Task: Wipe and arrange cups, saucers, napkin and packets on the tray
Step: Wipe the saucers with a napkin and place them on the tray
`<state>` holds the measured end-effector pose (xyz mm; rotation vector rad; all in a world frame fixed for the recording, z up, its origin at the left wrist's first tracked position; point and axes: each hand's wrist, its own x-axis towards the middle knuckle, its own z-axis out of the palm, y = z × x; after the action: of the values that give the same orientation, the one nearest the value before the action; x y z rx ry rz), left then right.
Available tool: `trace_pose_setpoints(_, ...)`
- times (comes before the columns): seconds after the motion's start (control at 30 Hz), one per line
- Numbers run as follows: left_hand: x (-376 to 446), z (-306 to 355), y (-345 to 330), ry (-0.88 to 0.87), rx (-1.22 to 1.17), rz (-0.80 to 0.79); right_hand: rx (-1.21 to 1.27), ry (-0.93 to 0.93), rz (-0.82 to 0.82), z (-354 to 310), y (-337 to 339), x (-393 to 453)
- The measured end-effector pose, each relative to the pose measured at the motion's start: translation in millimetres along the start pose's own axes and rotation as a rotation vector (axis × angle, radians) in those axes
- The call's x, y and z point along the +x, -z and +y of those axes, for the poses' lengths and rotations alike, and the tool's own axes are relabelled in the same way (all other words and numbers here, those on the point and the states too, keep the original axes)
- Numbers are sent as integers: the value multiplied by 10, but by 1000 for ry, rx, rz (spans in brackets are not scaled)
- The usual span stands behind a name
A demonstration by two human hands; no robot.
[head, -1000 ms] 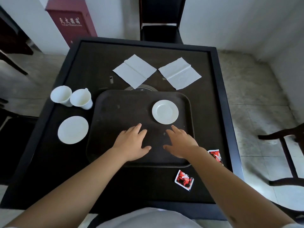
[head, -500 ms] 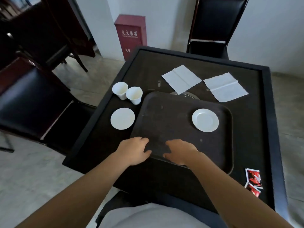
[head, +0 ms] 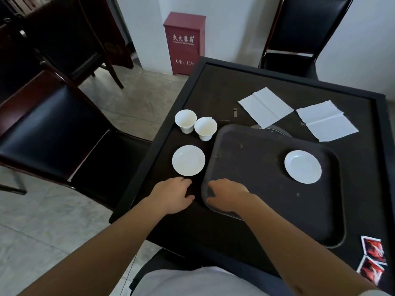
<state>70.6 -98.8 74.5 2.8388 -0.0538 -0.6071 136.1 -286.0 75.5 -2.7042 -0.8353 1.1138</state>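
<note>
Left hand (head: 174,194) lies palm-down on the dark table (head: 213,99), fingers relaxed, holding nothing, just short of the loose saucer (head: 188,160). Right hand (head: 227,194) rests on the near-left corner of the tray (head: 252,159), fingers loosely spread, gripping nothing. Tray is dark, matte, w/ rounded corners & a second glossy white saucer (head: 302,166) on it. Two white cups (head: 195,124) stand touching beyond the loose saucer. Two creased square napkins (head: 298,114) behind the tray; red packets (head: 373,259) at right, partly cut off by the frame edge
</note>
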Motion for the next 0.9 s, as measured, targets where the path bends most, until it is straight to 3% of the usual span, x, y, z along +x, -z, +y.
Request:
trace_pose_setpoints(0.5, 962, -928, 159, -155, 69, -72, 95, -216, 177, -508, 123, 907)
trace_pose_setpoints(0.73, 1271, -978, 53, -266, 56, -129, 116, -327, 226, -441, 152, 1184)
trace_pose_setpoints(0.9, 1372, -962, -23, -333, 14, -170, 154, -309, 176, -397, 129, 1347)
